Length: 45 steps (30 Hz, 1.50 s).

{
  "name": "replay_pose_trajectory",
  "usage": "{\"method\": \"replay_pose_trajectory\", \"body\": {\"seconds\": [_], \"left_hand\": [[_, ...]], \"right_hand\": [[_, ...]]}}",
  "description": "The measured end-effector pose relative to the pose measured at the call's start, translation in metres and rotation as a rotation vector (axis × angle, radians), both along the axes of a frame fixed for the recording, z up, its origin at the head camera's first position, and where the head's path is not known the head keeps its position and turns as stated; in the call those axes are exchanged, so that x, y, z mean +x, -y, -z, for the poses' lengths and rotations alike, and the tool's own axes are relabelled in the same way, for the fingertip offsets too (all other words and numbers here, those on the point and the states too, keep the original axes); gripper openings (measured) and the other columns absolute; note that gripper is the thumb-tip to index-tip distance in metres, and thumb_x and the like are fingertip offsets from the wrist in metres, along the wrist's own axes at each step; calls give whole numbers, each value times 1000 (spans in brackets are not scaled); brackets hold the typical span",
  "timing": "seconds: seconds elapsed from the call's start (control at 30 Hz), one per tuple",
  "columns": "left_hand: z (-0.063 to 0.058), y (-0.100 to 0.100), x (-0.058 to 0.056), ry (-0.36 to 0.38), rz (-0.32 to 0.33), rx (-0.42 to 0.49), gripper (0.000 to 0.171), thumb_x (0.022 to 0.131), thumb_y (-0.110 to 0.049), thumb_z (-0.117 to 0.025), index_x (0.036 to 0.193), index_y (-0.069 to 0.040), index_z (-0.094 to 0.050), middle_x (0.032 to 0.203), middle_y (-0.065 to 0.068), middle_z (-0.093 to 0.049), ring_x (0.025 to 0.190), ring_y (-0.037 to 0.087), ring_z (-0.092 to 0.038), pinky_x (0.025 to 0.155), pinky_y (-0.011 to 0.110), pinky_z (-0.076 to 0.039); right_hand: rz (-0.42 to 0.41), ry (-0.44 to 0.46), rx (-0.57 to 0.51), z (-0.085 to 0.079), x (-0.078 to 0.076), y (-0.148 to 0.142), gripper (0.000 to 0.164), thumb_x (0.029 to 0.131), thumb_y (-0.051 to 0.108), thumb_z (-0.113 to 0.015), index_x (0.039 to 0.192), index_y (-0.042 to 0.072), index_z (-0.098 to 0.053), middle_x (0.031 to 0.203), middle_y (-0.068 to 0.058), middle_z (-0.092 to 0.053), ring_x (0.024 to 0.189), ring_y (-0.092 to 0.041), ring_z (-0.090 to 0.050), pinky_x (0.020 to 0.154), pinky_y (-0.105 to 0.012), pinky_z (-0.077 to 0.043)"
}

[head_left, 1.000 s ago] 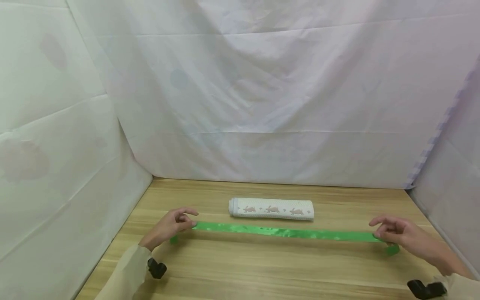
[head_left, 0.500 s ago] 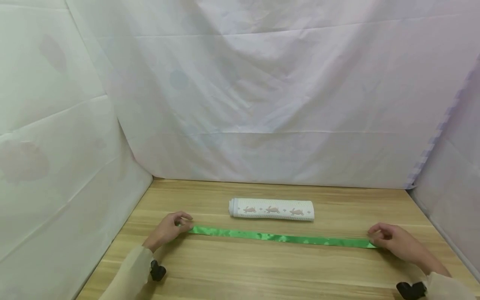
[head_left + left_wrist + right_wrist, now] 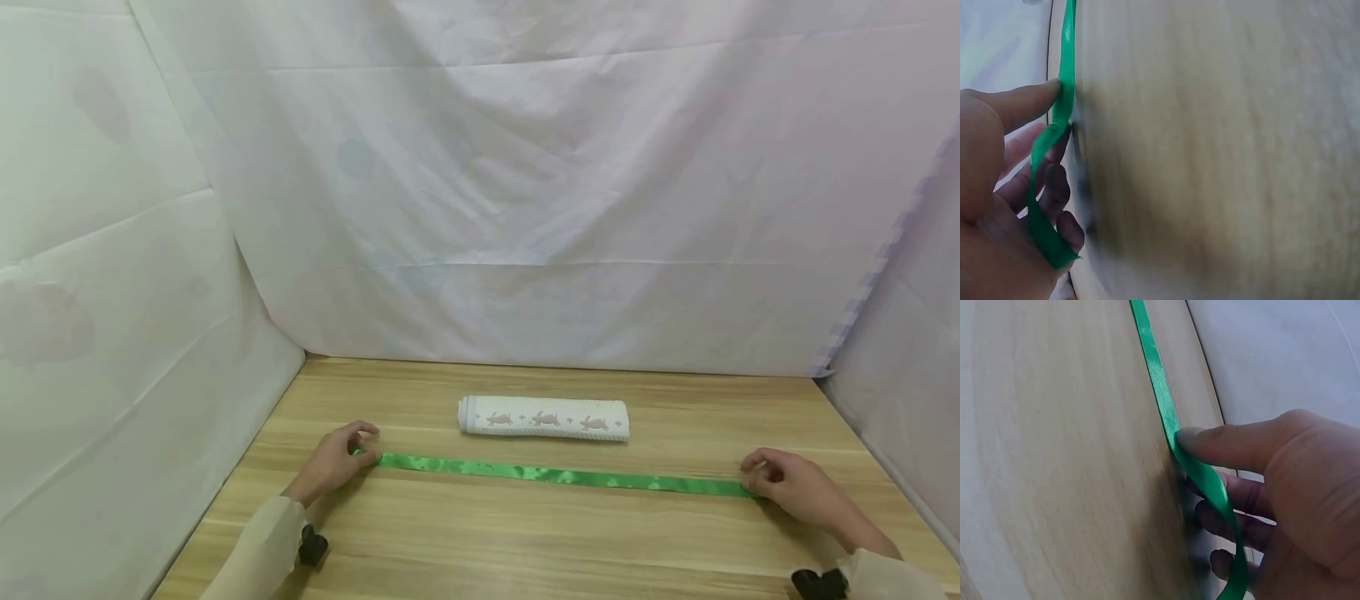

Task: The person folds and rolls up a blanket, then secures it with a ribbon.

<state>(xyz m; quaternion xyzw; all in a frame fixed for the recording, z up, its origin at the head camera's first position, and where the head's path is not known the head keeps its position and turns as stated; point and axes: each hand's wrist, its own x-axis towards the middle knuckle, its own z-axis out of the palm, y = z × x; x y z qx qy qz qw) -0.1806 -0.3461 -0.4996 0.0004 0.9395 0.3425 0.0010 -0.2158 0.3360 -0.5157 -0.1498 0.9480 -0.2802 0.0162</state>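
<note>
A shiny green satin ribbon [image 3: 555, 476] stretches straight from side to side, low over the wooden table. My left hand [image 3: 333, 460] pinches it near its left end, thumb on the near face. In the left wrist view, the ribbon's short tail [image 3: 1041, 225] curls down in front of the loosely bent fingers [image 3: 1055, 187]. At the other end my right hand [image 3: 797, 485] pinches the ribbon the same way. The right wrist view has the tail [image 3: 1240, 550] twisting down past the thumb, over the curled fingers.
Behind the ribbon lies a rolled white towel [image 3: 543, 418] with a row of brown rabbits. The light wooden table [image 3: 540, 550] ends at a white cloth backdrop [image 3: 525, 208], with cloth walls at left and right. A black wrist device [image 3: 312, 546] sits on the left sleeve.
Both hands have lowered the ribbon toward the table and a little nearer to me, still pinching its ends. In the last half second they have hardly moved. The towel has stayed put.
</note>
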Motion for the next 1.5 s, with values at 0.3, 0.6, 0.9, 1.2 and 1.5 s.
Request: {"method": "replay_pose_trajectory", "body": {"seconds": [0.3,0.6,0.9,1.2,1.5], "left_hand": [[-8,-15,-3,-124,38,-94,34,93,-17,-70,125,-5,-63,118,13,-66,113,35,-60,96,56,-47],[-18,-64,-11,-206,127,-110,45,94,-16,-69,135,-4,-56,140,18,-54,133,40,-45,106,59,-38],[-23,-120,-20,-397,221,-194,50,87,-10,-75,132,-1,-58,133,21,-58,125,38,-53,103,54,-45],[-24,-159,-34,-427,340,-276,53,88,-12,-73,137,-2,-55,138,20,-54,130,35,-50,108,50,-41],[-14,-183,-47,-310,386,-323,56,95,-19,-64,146,-4,-46,149,21,-44,141,36,-37,113,50,-36]], "right_hand": [[-14,-140,103,-3,-7,7,24,80,14,-81,99,6,-70,97,-6,-71,87,-23,-65,74,-39,-53],[-126,-273,41,-12,-9,49,28,79,6,-80,104,2,-69,104,-10,-69,98,-36,-63,81,-47,-51],[-205,-240,-60,-27,-9,111,33,88,9,-74,119,2,-63,122,-18,-63,116,-43,-56,90,-61,-47],[-267,-392,-64,-19,-14,167,50,79,-1,-78,126,-2,-59,134,-30,-52,126,-50,-45,96,-66,-41],[-245,-436,-43,-7,-26,197,61,79,-1,-78,135,-4,-53,143,-32,-43,137,-53,-29,106,-68,-27]]}}
